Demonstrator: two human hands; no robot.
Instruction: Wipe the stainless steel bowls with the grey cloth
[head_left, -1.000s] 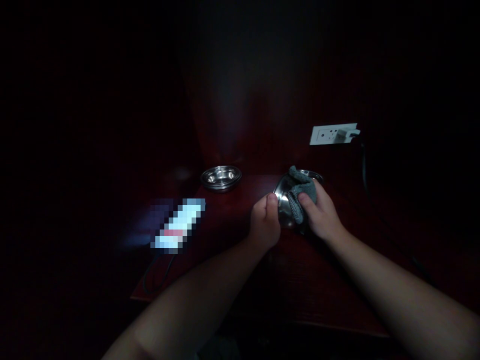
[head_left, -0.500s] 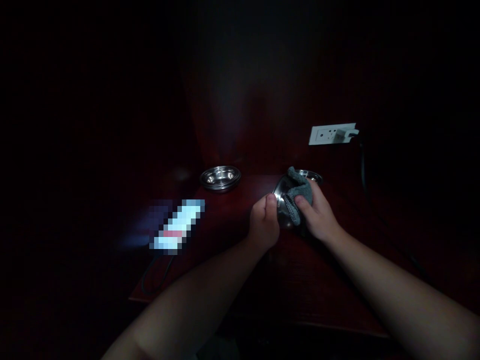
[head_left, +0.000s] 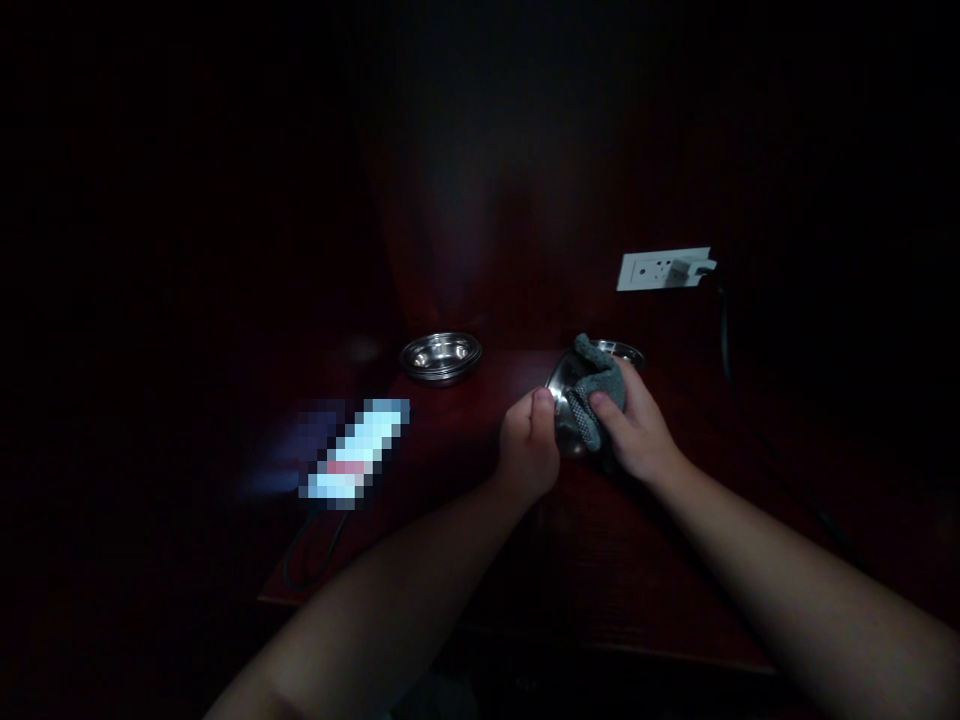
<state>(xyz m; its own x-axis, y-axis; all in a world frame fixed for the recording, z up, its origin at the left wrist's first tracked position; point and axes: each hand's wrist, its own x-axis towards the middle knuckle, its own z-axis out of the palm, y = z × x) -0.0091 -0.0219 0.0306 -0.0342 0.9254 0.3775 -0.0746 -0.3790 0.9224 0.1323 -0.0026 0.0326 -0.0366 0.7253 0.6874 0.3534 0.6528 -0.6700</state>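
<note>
My left hand [head_left: 530, 443] grips the left rim of a shiny steel bowl [head_left: 564, 376], thumb on top. The bowl is held tilted above the dark red table. In my right hand [head_left: 636, 425] is a bunched grey-green cloth [head_left: 600, 388], pressed against the bowl's right side. The cloth and fingers cover much of the bowl. Just behind the right hand shows the rim of another steel dish [head_left: 621, 351], mostly hidden. To the left, a stack of steel bowls [head_left: 441, 357] sits near the back of the table.
A lit, pixelated screen [head_left: 360, 450] lies at the left, with a thin cable [head_left: 289, 570] below it. A white wall socket [head_left: 645, 270] holds a plug, and its black cord [head_left: 725, 345] hangs down at the right. The table's [head_left: 637, 560] front edge runs along the bottom.
</note>
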